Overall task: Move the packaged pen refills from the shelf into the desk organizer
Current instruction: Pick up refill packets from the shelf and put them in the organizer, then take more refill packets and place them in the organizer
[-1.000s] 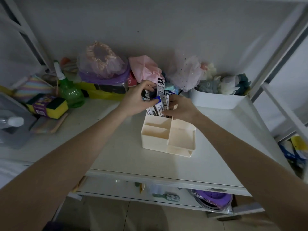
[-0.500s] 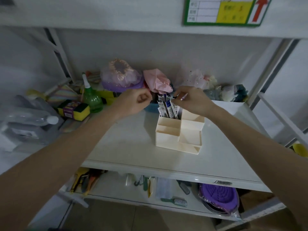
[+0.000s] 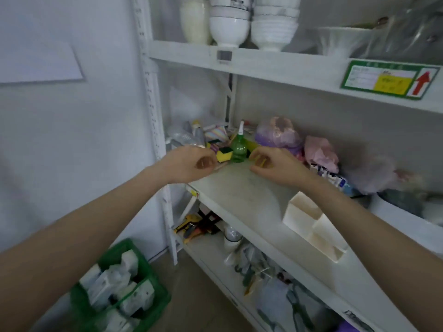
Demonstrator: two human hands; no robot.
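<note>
The cream desk organizer (image 3: 309,224) stands on the white middle shelf (image 3: 242,197), at the right of the head view. Packaged pen refills (image 3: 329,175), white with blue and black print, stick up just past its far end; my right forearm hides their lower part. My left hand (image 3: 191,164) hovers at the shelf's left corner, loosely curled with nothing in it. My right hand (image 3: 273,167) is over the shelf beside it, fingers bent in, nothing visibly in it. Both hands are well left of the organizer.
A green bottle (image 3: 238,149) and yellow sponges (image 3: 224,155) sit just behind my hands. Purple (image 3: 278,135) and pink (image 3: 321,152) bags lie at the back, a white bin (image 3: 402,214) at right. Bowls (image 3: 229,27) fill the upper shelf. A green crate (image 3: 119,291) stands on the floor.
The view has swung left and up. Both hands have left the refills and organizer and moved left along the shelf; the refills stay by the organizer.
</note>
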